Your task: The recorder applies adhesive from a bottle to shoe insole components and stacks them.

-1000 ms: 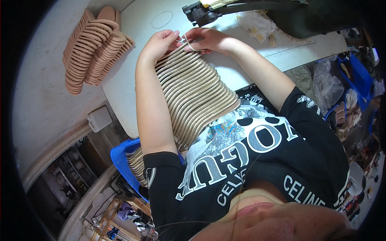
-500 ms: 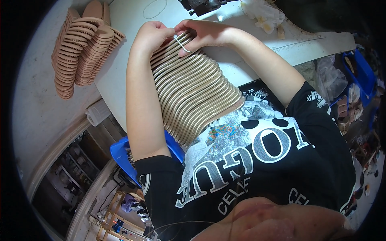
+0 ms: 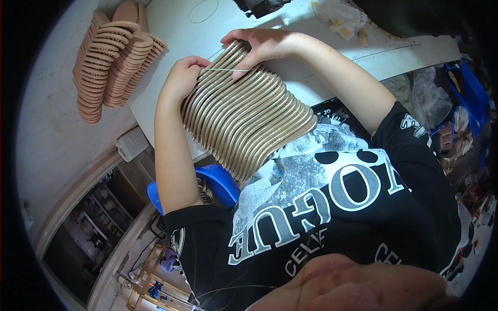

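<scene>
Setting: a small footwear workshop. Indicators: a long row of identical tan shoe insoles (image 3: 249, 119) stacked edge to edge on a white work surface (image 3: 171, 31); further pinkish insole stacks (image 3: 111, 57) laid in overlapping rows at the surface's far left; a dark machine part (image 3: 259, 6) at the top edge; a blue plastic bin (image 3: 220, 184) below the surface holding more pieces; cluttered bags and blue crates (image 3: 467, 98) at the right; shelving and tools (image 3: 150, 280) on the floor below
</scene>
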Demonstrator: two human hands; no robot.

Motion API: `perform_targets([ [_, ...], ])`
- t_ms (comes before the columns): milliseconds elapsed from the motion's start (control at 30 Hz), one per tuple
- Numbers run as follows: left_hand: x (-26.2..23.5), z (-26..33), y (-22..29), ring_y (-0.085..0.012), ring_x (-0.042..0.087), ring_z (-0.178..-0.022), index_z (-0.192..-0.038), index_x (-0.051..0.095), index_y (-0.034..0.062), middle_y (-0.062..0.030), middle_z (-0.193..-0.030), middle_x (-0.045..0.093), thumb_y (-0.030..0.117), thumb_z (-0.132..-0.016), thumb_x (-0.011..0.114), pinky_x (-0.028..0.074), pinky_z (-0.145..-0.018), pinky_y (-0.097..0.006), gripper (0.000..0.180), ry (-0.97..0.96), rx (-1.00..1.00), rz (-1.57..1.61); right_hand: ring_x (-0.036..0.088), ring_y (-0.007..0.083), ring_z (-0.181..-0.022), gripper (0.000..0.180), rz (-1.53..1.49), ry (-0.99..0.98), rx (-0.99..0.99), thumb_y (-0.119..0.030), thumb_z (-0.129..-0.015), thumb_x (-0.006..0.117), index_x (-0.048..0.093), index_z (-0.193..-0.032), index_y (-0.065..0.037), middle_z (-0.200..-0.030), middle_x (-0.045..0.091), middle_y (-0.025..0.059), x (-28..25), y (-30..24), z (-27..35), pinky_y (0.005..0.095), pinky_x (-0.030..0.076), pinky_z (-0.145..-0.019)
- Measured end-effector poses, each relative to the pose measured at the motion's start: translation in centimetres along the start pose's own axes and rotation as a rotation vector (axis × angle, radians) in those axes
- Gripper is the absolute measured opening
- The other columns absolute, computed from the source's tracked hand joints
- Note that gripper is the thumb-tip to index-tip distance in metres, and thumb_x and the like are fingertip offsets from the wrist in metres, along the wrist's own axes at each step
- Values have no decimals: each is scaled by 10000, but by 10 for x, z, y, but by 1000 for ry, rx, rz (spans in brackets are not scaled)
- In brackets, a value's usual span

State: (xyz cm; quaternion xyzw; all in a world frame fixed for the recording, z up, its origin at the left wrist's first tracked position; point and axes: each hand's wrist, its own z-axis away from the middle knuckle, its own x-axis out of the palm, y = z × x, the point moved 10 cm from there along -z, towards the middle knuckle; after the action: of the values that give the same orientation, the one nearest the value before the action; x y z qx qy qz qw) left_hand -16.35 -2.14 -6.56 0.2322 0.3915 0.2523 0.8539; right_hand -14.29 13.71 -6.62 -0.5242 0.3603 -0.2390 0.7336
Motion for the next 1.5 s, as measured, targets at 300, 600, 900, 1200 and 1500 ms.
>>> perform_targets([
  [300,-6,37,-51,-172,597,-883,-1056,627,-54,-108,-959,652,22,-840,371,459,-849,-296,343,-25,-108,182,546,291,-1155,1078,37,-64,97,-530,-560,832,355,-1397,-47,-1226,561,171,17,-4,21,346,411,-995],
  [600,-20,102,-91,-156,589,-899,-1057,612,-48,-88,-954,639,27,-832,350,458,-850,-278,353,108,-91,504,584,313,-1109,912,-101,-369,266,-476,-684,790,384,-1330,24,-1203,584,245,51,-15,106,374,460,-935],
  [900,-12,99,-93,-154,588,-892,-1052,621,-30,-84,-951,645,38,-825,352,452,-857,-276,358,100,-57,548,642,352,-980,893,294,-332,451,-496,-660,795,401,-1292,-4,-996,659,236,36,-14,128,394,505,-865],
  [1200,-11,91,-102,-169,592,-906,-1063,612,-48,-107,-972,642,38,-820,356,459,-856,-288,364,131,-67,614,613,219,-975,735,-201,-61,318,-243,-724,797,372,-1279,-17,-1083,612,161,64,20,126,333,476,-896],
  [1500,-59,114,-154,-219,625,-952,-1203,506,-89,-170,-1060,622,24,-842,362,508,-824,-339,404,395,-91,918,552,85,-822,766,-386,236,-92,-223,-715,814,406,-1309,35,-790,495,-24,44,-64,71,221,476,-786],
])
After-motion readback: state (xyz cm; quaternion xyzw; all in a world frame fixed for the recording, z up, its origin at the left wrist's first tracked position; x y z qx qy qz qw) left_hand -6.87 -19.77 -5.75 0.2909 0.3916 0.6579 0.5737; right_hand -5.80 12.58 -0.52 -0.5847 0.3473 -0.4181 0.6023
